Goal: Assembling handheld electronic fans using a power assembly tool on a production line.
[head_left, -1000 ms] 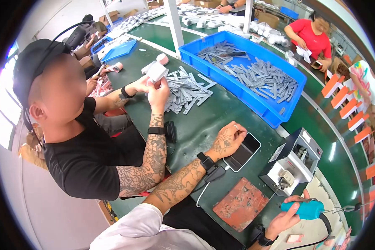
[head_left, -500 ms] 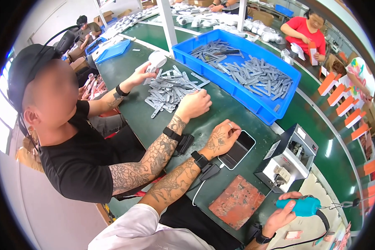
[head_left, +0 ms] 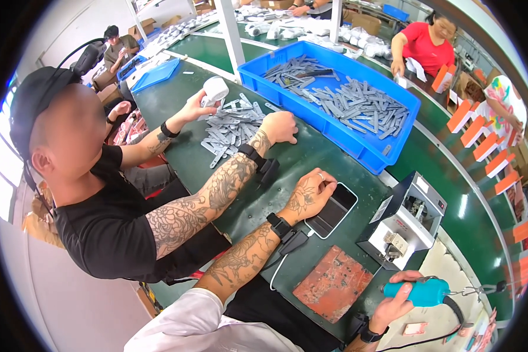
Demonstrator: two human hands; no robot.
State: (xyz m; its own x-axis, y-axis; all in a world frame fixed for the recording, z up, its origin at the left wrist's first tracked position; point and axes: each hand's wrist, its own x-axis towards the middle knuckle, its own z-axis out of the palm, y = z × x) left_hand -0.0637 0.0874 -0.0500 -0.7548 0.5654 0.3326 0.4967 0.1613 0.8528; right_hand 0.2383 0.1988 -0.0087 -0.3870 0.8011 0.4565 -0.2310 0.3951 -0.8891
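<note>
Far to the left of the left hand [head_left: 308,193] sits another person in a black shirt [head_left: 108,234]. That person's hand holds up a small white thing [head_left: 215,91] over a heap of grey strips [head_left: 232,130]. Past the left hand, further up the green table [head_left: 311,149], stands a big blue bin [head_left: 366,149] with more grey strips in it. The left hand lies on the near end of a dark phone [head_left: 336,208] with its fingers bent; I cannot tell if it grips the phone. A black band [head_left: 280,225] is on its wrist. Between the two hands lies a flat red-brown mat [head_left: 334,283]. Just above the right hand [head_left: 395,305] stands a grey and white box machine [head_left: 402,220]. The right hand is closed tight around a blue-green power screwdriver [head_left: 423,291], which lies sideways. Far off, up and to the right of that hand, a row of orange cards [head_left: 474,130] stands along the table edge.
</note>
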